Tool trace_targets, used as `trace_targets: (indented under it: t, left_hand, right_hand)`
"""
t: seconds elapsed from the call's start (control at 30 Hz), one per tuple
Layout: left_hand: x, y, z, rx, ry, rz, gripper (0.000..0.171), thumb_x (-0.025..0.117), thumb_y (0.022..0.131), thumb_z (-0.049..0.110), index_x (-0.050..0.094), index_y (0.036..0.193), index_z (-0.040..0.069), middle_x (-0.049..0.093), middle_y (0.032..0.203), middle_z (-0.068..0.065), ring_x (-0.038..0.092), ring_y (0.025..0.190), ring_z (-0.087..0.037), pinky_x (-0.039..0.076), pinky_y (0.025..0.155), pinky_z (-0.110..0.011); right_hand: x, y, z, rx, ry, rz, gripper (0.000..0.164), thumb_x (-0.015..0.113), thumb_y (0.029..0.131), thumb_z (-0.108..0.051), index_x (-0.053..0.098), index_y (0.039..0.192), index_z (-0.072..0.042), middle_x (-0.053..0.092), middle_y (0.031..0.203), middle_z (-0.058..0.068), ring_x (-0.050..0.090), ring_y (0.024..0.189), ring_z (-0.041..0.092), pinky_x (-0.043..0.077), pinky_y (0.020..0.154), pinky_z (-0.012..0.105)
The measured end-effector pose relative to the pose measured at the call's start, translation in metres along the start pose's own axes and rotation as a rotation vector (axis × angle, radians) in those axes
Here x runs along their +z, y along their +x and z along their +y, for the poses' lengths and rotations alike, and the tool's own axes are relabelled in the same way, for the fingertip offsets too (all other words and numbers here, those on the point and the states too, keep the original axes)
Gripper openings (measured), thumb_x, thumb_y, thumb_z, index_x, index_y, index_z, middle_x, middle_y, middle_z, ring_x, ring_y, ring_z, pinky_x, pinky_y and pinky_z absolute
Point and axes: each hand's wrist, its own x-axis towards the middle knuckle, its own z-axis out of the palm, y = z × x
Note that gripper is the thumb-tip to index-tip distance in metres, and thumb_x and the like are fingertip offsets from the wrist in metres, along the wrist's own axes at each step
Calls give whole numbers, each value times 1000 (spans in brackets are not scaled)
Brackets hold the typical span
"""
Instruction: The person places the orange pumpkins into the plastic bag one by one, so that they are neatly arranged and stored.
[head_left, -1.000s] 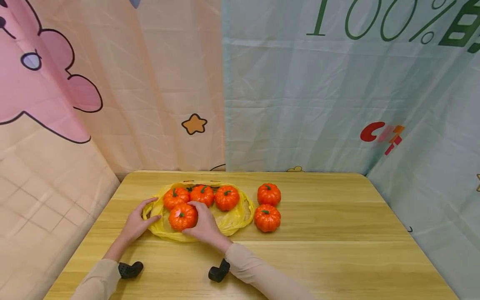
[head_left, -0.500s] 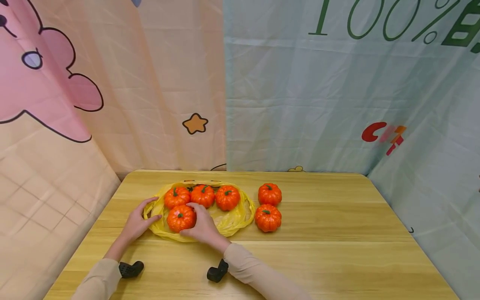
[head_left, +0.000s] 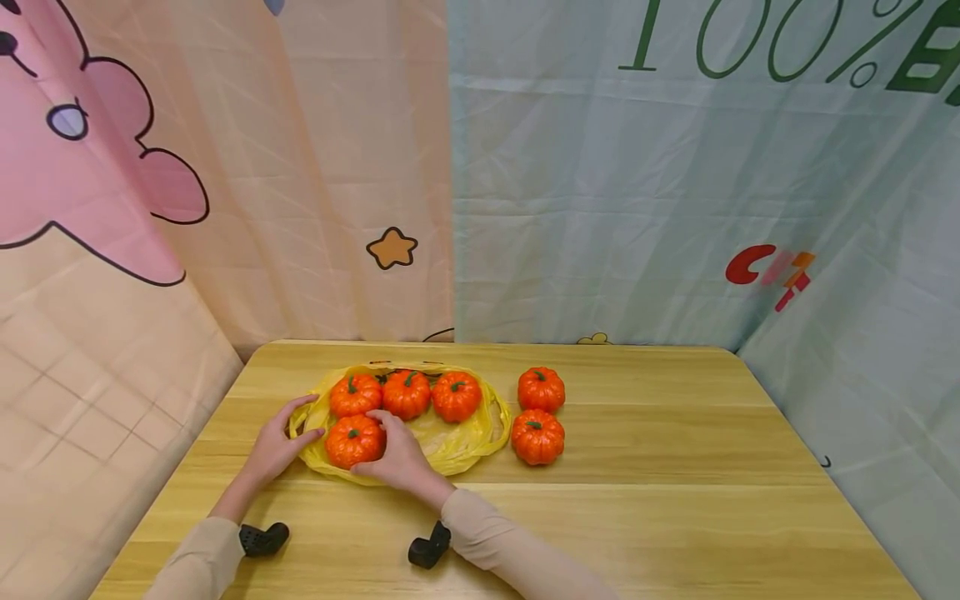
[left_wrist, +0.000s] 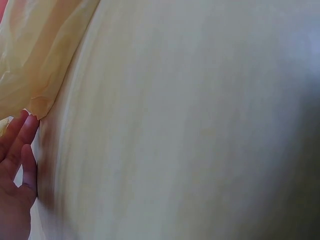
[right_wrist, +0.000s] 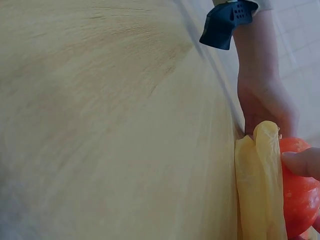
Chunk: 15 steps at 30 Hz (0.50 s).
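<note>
The blue curtain reads "100%" and, lower, perhaps "C".

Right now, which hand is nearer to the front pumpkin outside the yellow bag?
The right hand: it holds another pumpkin in the bag, to the left of that front pumpkin. The left hand is farther, at the bag's left edge.

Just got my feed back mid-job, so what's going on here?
A person's right hand grips an orange pumpkin at the near left of an open yellow bag. The left hand touches the bag's left rim, thumb and fingers spread. Three more pumpkins sit in a row behind, in the bag. Two others stand outside it on the table, to the right.
</note>
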Motion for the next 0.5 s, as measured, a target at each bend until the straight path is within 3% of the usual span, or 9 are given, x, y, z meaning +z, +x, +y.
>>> trace_targets:
  t: [0.23,0.5]
  left_hand:
    - [0,-2,5,-13,-3,6,54,65,91,18,43,138,4,39,144,-30,37,130,-49,33,103,-63]
    - [-1,-2,6,-8,6,-7,55,63,92,21,42,140,3,38,145,-31,36,131,-50,32,103,-64]
  right_hand:
    - [3,1,3,11,88,-22,72,84,72,-16,47,134,-10,54,129,9,58,108,19,50,89,22]
    - [3,0,4,34,105,-36,68,84,73,-17,47,130,-10,52,129,10,58,110,22,51,90,23]
